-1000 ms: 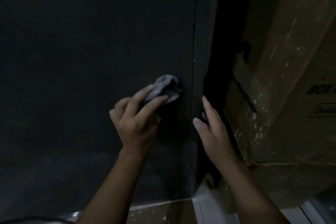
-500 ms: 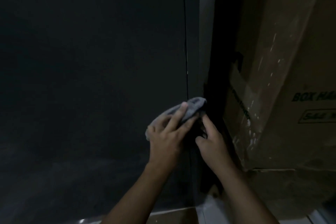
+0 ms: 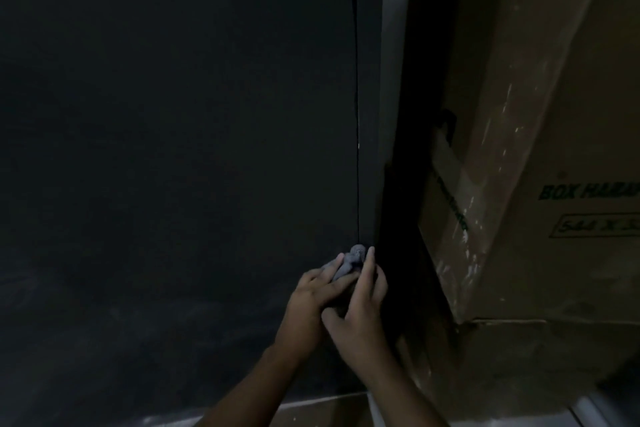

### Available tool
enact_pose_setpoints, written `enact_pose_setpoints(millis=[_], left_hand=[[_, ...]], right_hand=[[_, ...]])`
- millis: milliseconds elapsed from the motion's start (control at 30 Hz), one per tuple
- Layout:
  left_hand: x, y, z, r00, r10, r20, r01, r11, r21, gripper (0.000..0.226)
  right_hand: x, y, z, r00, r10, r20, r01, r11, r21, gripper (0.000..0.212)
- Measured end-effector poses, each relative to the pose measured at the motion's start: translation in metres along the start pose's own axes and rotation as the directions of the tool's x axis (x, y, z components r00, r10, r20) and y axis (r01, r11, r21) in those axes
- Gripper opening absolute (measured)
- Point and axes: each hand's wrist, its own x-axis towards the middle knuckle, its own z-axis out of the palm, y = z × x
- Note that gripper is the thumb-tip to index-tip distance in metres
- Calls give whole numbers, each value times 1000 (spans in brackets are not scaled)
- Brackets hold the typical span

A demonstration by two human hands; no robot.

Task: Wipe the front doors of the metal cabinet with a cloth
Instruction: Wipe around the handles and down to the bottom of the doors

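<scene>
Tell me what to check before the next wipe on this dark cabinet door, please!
1. Holding the cloth: ok, the left hand holds it and the right hand touches it.
2. Touching the door: ok, the cloth sits low down by the seam.
3. Spread flat: not ok, the cloth is bunched up.
4. Room on the right: not ok, the cardboard box stands close.
5. Dirt left on the door: cannot tell, too dark.
</scene>
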Motion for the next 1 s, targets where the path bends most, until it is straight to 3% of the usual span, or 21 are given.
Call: enact_pose_setpoints(millis=[100,167,200,267,333,467,633,733,800,900,1000], left_hand=[[-8,0,-12,997,-72,-3,67,937,-344,48],[-14,-1,-24,985,-149,86,169,744,-647,46],[-17,-1,-30,978,-172,122,205,651,-731,43],[-21,-4,-41,964,-211,162,260,617,-743,40],[-26,-10,-51,953,-239,188,301,659,-689,43],[-38,-36,-71,921,-310,234,388,696,-605,46],[-66,-72,-102,904,-423,56,412,831,-374,50],[-80,-82,-121,951,-300,-74,305,950,69,45],[-85,-84,-130,973,-160,-168,207,927,312,46],[-83,-75,-141,968,-23,-251,143,872,469,47],[-81,-72,-150,966,-28,-255,153,861,486,56]], right_hand=[[-6,2,19,984,-65,-166,72,997,39,110],[-7,8,32,964,-81,-252,78,997,-19,99],[-8,13,38,960,-89,-267,75,995,-62,94],[-8,24,49,963,-116,-244,86,988,-132,85],[-4,34,57,958,-129,-255,99,987,-129,73],[7,56,65,904,-101,-414,114,993,5,59],[16,79,80,800,-38,-599,124,987,103,43],[16,85,84,757,56,-651,97,976,197,43],[17,87,82,661,225,-716,24,947,320,43],[27,80,82,529,405,-746,14,874,485,46],[31,53,106,520,375,-767,46,885,464,48]])
